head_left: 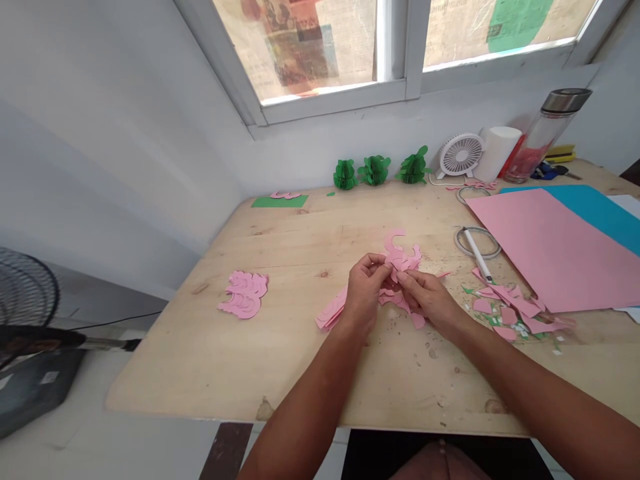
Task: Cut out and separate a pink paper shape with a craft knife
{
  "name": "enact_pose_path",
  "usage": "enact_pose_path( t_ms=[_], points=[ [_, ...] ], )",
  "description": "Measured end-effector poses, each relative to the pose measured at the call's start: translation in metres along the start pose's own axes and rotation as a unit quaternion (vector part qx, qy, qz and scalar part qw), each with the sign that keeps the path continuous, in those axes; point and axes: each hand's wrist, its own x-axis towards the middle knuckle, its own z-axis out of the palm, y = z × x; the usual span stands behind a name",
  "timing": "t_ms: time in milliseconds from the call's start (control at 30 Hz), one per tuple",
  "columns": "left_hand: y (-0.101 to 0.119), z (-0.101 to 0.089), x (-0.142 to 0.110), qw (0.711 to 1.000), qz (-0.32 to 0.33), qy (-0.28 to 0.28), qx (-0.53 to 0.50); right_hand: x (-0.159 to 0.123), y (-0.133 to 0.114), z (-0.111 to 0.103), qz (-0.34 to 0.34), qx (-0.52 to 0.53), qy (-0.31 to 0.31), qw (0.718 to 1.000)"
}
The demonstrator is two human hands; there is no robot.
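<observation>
Pinched between the fingers of my left hand (pixel 369 280) and my right hand (pixel 425 293) is a small piece of pink paper (pixel 393 272). Curved pink paper scraps (pixel 399 248) lie on the table just beyond and below the fingers. Under my left wrist rests a folded strip of pink paper (pixel 331 312), with curved outlines on it and partly covered by the arm. Farther left, a pile of scalloped pink paper cutouts (pixel 244 293) lies flat. Both hands are closed, close together over the middle of the wooden table (pixel 300 373).
Pink and green offcuts (pixel 510 310), a white pen (pixel 477 253) and a large pink sheet (pixel 565 253) are on the right. Along the wall stand several green paper figures (pixel 374 171), a small fan (pixel 461 155) and a glass bottle (pixel 545 137). A floor fan (pixel 30 307) stands left.
</observation>
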Motion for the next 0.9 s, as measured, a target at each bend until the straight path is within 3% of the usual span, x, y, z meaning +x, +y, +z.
enact_pose_path(
  t_ms=[900],
  points=[
    [0.0002, 0.0002, -0.0002, 1.000, -0.002, 0.004, 0.002, -0.0004, -0.0003, -0.0004, 0.002, 0.001, -0.002, 1.000]
  ],
)
